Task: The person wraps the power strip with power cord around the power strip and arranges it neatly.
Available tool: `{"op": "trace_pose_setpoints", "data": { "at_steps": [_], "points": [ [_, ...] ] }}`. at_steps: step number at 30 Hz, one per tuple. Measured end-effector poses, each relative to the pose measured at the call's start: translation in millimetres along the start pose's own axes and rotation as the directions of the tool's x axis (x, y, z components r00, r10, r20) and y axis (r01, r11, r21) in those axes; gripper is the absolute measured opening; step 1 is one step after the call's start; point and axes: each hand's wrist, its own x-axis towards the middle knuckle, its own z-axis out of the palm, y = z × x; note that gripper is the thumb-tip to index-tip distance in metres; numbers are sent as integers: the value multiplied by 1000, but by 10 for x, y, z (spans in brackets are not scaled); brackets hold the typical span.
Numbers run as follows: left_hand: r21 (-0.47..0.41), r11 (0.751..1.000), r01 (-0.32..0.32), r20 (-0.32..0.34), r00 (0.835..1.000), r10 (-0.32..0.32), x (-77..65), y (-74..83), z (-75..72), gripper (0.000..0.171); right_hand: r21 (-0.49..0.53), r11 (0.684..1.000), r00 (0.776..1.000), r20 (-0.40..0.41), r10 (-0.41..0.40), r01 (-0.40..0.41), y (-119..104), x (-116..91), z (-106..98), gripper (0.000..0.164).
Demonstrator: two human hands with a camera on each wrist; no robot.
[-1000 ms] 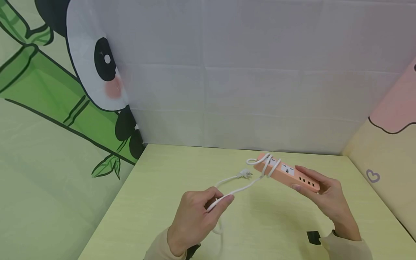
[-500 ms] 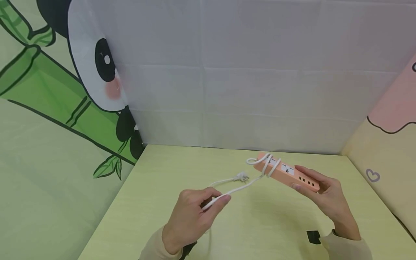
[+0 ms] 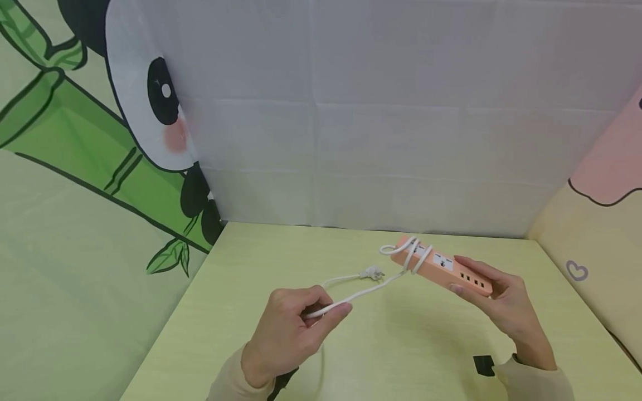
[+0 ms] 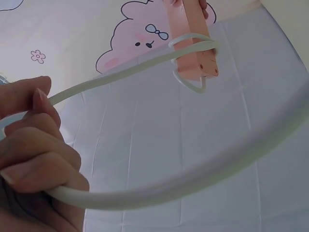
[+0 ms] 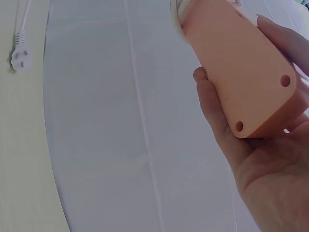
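Note:
My right hand [image 3: 506, 301] grips the near end of an orange power strip [image 3: 453, 273], thumb on one side and fingers on the other. Its white cord [image 3: 368, 290] winds around the far end in a few loops. From there the cord runs to my left hand [image 3: 296, 326], which pinches it between thumb and forefinger. In the left wrist view, a thicker-looking length of cord [image 4: 159, 193] also passes through the curled lower fingers. The three-pin plug [image 3: 372, 272] lies toward the middle of the table. The right wrist view shows the strip's plain underside [image 5: 241, 63] with screw holes.
The pale yellow-green table [image 3: 261, 256] ends at a grey-white cloth backdrop [image 3: 391, 139]. A panda and bamboo print covers the left wall [image 3: 75, 250]. A black square patch [image 3: 484, 366] is on the table beside my right sleeve.
My left hand has drawn left, pulling the cord along. The plug has slid slightly left and down on the table. My right hand and the power strip have barely moved.

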Motion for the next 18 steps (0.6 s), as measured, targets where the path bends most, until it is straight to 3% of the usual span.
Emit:
{"op": "trace_pose_setpoints", "data": {
  "at_steps": [6, 12, 18],
  "points": [
    [-17, 999, -38, 56, 998, 39, 45, -3, -64, 17, -24, 999, 1000, 5, 28, -28, 11, 8, -10, 54],
    [-53, 992, -114, 140, 983, 120, 112, -5, -99, 6, -52, 997, 998, 21, 57, -56, 29, 5, -33, 54],
    [-75, 975, -211, 139, 966, 220, 196, -12, -103, 5, -58, 997, 997, 59, 53, -49, 55, 2, -44, 55]
  ]
}}
